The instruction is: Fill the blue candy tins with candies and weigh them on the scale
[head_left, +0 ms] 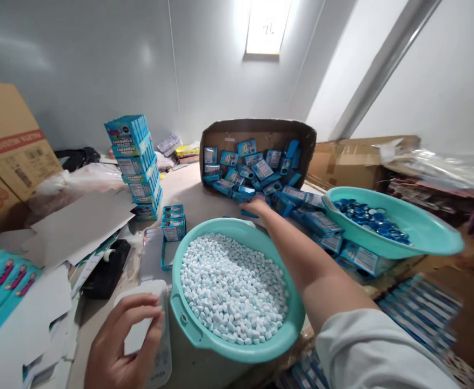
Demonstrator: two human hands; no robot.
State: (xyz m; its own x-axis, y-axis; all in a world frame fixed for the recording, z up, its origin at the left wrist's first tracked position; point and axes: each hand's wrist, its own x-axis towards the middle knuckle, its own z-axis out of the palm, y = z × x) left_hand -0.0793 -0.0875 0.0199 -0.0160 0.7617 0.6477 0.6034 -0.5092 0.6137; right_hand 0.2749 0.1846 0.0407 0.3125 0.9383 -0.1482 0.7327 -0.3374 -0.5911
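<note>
Cluttered bench [196, 200]: right hand [255, 207] reaches, fingers loose, into blue boxes [256, 173]; left hand [117, 343] grips a white card [139, 324]. Next: pinch one box.

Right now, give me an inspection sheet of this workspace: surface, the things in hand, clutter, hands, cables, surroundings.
Surface: table, mostly covered, a bare patch near the middle.
Things in hand: white container under the left hand; small blue boxes spilling from a tipped cardboard box by the right hand.
Clutter: teal basin full of white pellets; second teal basin with blue caps; stack of blue boxes; flat white card sheets; black tape dispenser.
Hands: left hand curled on the container; right hand reaching to the spilled boxes, grip hidden.
Cables: nothing seen.
Surroundings: grey walls, bright window, cardboard cartons at the left.
</note>
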